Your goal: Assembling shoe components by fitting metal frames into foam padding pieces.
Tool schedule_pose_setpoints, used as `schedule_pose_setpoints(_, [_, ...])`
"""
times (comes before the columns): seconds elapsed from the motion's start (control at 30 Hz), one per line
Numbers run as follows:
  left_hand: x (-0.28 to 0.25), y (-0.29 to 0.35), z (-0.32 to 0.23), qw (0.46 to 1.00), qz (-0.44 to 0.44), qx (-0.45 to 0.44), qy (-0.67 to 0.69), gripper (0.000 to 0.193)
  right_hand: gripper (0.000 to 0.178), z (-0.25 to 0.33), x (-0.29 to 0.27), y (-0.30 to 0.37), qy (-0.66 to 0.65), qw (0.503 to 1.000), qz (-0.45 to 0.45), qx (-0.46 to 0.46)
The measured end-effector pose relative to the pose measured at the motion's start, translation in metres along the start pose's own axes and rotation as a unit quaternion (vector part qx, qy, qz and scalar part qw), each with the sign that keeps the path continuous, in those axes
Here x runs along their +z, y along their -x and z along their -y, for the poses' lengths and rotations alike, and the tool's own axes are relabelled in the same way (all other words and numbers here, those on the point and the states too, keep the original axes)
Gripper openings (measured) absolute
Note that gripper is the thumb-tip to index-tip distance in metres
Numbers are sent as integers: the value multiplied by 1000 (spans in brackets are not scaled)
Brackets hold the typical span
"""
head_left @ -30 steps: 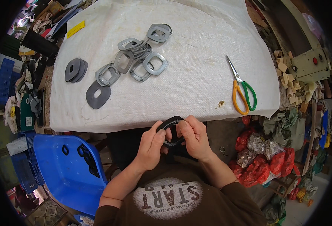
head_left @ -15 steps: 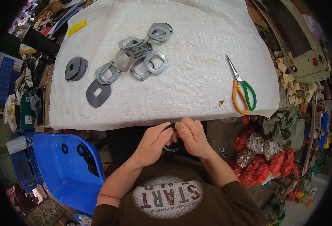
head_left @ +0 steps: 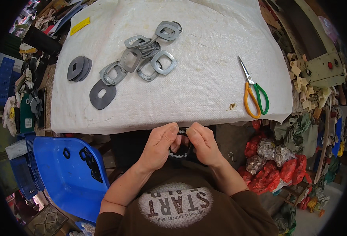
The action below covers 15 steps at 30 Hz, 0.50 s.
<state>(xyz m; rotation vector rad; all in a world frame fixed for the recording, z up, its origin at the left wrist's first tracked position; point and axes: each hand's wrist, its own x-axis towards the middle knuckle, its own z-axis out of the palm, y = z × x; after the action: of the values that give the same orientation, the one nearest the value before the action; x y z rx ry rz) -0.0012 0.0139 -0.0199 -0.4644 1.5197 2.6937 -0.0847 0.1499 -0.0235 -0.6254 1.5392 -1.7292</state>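
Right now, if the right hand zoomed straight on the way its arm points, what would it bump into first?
Probably the near edge of the white sheet, just ahead of the right hand. The hand's height is unclear, so it might pass over or under that edge.

Red plastic bags [head_left: 268,176] and yellow strip [head_left: 80,26]

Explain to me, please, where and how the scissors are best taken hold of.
Probably grip the scissors by the orange handle and green handle, coming from the near side: both loops lie nearest, while the pointed blades face away.
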Motion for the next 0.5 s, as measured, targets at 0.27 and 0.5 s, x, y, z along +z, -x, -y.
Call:
schedule_pose_setpoints(0.27, [10,6,-5,997,38,11,73,28,23,-17,0,-5,-4,996,-83,-33])
schedule_pose_setpoints(0.5, [7,8,2,995,-80,38,45,22,29,-14,15,-1,-115,989,-92,16])
